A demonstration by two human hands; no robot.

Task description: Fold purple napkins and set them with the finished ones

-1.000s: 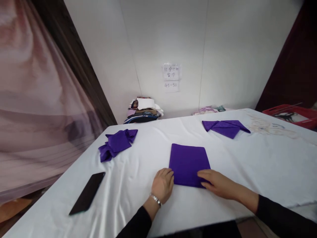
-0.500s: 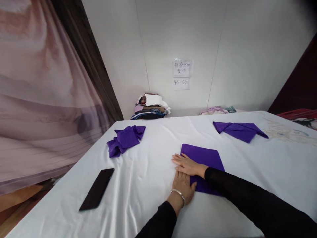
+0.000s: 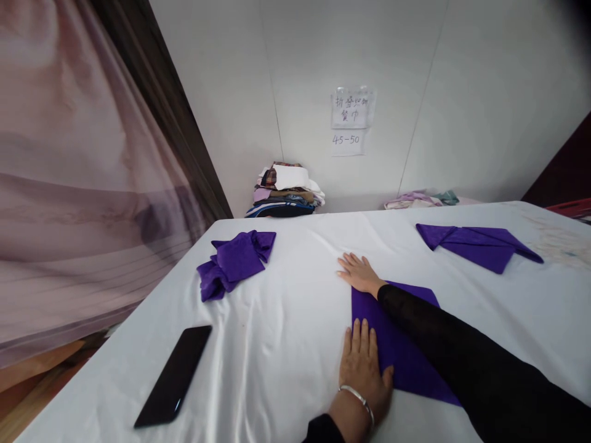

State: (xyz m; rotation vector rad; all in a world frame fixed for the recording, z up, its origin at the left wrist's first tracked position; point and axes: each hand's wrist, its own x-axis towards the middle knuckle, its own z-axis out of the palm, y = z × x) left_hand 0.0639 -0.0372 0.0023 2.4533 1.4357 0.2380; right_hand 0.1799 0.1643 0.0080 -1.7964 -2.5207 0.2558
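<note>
Both your hands lie palm down and flat, gripping nothing. Your left hand (image 3: 362, 366), fingers slightly parted and thumb out, lies across the left edge of the folded purple napkin (image 3: 397, 354), at its nine o'clock. Your right hand (image 3: 361, 274) has its fingers spread at the napkin's eleven o'clock corner, the fingertips reaching past it onto the white tablecloth (image 3: 277, 344). You wear a silver bracelet (image 3: 357, 397) on the left wrist; your right black sleeve (image 3: 443, 344) crosses over the napkin and hides part of it. From that napkin, a black smartphone (image 3: 175, 375) lies well apart toward nine o'clock, a bunched purple napkin (image 3: 237, 261) at ten, and a flat-folded purple napkin (image 3: 480, 246) at one. Farther off, stacked clothes (image 3: 286, 200) sit at eleven, beyond the table's edge.
</note>
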